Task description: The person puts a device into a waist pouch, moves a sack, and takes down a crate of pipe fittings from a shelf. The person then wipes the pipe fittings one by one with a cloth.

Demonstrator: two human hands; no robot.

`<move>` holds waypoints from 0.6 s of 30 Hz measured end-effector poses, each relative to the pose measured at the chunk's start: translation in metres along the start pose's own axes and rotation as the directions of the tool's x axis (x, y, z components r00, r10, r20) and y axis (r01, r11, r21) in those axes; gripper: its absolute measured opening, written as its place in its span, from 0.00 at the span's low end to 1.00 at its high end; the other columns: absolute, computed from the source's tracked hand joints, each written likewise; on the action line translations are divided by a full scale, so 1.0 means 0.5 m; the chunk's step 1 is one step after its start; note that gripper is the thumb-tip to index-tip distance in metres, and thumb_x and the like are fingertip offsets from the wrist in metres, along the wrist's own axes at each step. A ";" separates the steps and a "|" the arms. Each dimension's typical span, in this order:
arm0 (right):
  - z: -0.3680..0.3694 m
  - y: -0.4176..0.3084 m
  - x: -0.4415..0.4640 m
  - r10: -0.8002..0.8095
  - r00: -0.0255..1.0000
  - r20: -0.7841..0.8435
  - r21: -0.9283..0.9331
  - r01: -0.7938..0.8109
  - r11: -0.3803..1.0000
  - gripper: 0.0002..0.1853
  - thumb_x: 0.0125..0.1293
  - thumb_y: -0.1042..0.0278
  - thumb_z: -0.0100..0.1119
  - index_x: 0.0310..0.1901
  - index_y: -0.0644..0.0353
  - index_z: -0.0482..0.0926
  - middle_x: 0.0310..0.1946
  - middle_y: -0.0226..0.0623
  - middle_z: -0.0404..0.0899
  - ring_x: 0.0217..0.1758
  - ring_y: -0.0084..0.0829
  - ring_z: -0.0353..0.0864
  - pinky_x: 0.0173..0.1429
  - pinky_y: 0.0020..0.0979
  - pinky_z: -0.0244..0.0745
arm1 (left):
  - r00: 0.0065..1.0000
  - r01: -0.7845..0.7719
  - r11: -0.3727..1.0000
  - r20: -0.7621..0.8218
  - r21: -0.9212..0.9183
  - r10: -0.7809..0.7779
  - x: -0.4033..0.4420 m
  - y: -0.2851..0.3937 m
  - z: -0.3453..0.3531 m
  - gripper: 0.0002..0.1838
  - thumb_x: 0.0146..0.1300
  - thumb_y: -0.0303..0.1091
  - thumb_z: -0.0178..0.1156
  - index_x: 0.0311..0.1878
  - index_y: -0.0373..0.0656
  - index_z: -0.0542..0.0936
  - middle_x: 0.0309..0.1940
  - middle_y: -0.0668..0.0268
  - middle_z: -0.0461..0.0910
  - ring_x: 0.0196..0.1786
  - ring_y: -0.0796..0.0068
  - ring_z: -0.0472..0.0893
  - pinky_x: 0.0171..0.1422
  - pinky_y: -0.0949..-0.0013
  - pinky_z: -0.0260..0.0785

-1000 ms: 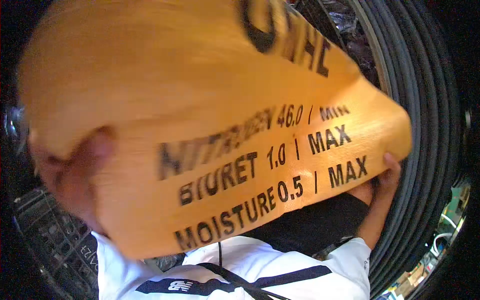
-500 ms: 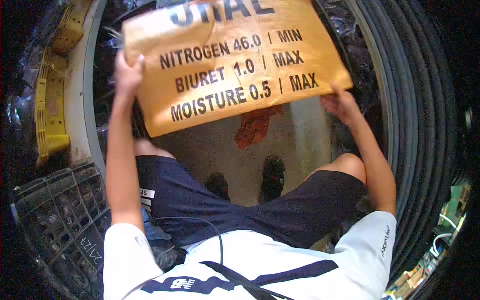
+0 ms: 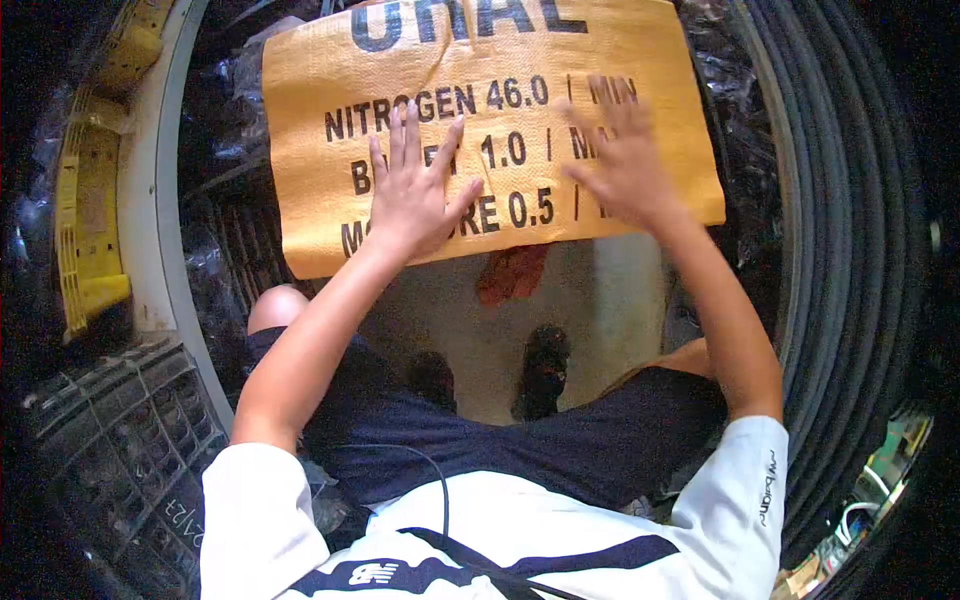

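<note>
Lying palm-down near the left side of an orange sack [image 3: 520,122], my left grip [image 3: 415,195] has its fingers fanned wide and has hold of nothing. My right grip [image 3: 622,170], blurred, is also spread and empty over the sack's right side; I cannot tell whether it touches. The sack stretches flat beyond the knees, its printed lines partly under the fingers; what bears it I cannot make out.

Below its near edge I see the floor [image 3: 620,315], a reddish scrap [image 3: 512,275] and two dark shoes [image 3: 545,365]. A black crate [image 3: 120,450] stands at lower left, a yellow piece [image 3: 90,230] at upper left, and black ribbed material [image 3: 850,250] curves along the right.

My left forearm [image 3: 320,345] slants inward from the elbow, the right forearm [image 3: 722,310] leaning in to meet it, fingertips pointing away from me.

Half a second ago both grips pinched the sack's side edges; now they are on or over its face.
</note>
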State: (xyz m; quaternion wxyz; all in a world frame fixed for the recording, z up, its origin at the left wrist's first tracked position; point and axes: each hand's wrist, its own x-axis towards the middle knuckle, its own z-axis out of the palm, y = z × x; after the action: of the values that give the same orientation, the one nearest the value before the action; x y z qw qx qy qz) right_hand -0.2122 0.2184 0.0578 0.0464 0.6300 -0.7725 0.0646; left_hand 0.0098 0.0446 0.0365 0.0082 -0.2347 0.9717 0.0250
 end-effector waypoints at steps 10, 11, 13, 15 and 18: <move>0.012 -0.035 0.022 0.023 0.957 0.289 -0.001 -0.024 1.000 0.36 0.65 0.33 0.37 0.72 0.38 0.50 0.74 0.50 0.34 0.77 0.50 0.28 0.75 0.52 0.23 | 0.996 -0.024 0.991 0.087 -0.128 0.036 0.009 -0.021 -0.017 0.39 0.65 0.64 0.39 0.74 0.57 0.46 0.73 0.42 0.29 0.75 0.48 0.25 0.73 0.42 0.18; 0.014 -0.033 0.022 0.019 0.957 0.289 0.011 -0.023 1.000 0.36 0.65 0.33 0.37 0.72 0.38 0.50 0.74 0.50 0.33 0.77 0.50 0.28 0.75 0.52 0.23 | 0.996 -0.021 0.990 0.087 -0.137 0.033 0.008 -0.021 -0.017 0.39 0.65 0.64 0.39 0.74 0.58 0.46 0.73 0.42 0.29 0.75 0.48 0.24 0.73 0.41 0.19; 0.016 -0.035 0.024 0.023 0.951 0.309 0.040 -0.037 0.999 0.37 0.65 0.33 0.36 0.72 0.39 0.49 0.74 0.51 0.32 0.77 0.51 0.27 0.74 0.52 0.23 | 0.993 -0.014 0.991 0.116 -0.131 0.029 0.012 -0.023 -0.017 0.39 0.65 0.65 0.39 0.75 0.59 0.45 0.73 0.42 0.28 0.75 0.48 0.23 0.73 0.40 0.19; 0.012 -0.037 0.029 0.030 0.945 0.325 0.032 -0.042 0.999 0.37 0.65 0.33 0.36 0.72 0.39 0.49 0.74 0.51 0.31 0.77 0.51 0.25 0.74 0.52 0.22 | 0.989 -0.009 0.988 0.143 -0.154 0.031 0.014 -0.025 -0.024 0.40 0.65 0.65 0.38 0.75 0.56 0.45 0.72 0.42 0.28 0.75 0.48 0.23 0.73 0.42 0.16; 0.013 -0.039 0.029 0.050 0.931 0.361 0.033 -0.066 0.997 0.37 0.65 0.32 0.36 0.73 0.39 0.48 0.74 0.50 0.29 0.77 0.50 0.23 0.74 0.52 0.21 | 0.981 0.008 0.986 0.194 -0.164 0.024 0.019 -0.025 -0.027 0.41 0.65 0.65 0.37 0.75 0.55 0.45 0.72 0.41 0.28 0.74 0.48 0.22 0.73 0.44 0.14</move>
State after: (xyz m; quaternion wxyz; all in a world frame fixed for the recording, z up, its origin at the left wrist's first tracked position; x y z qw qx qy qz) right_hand -0.1962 0.1994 0.0544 -0.1119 0.6089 -0.7846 -0.0332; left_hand 0.0073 0.0284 0.0490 0.0840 -0.2270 0.9618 0.1277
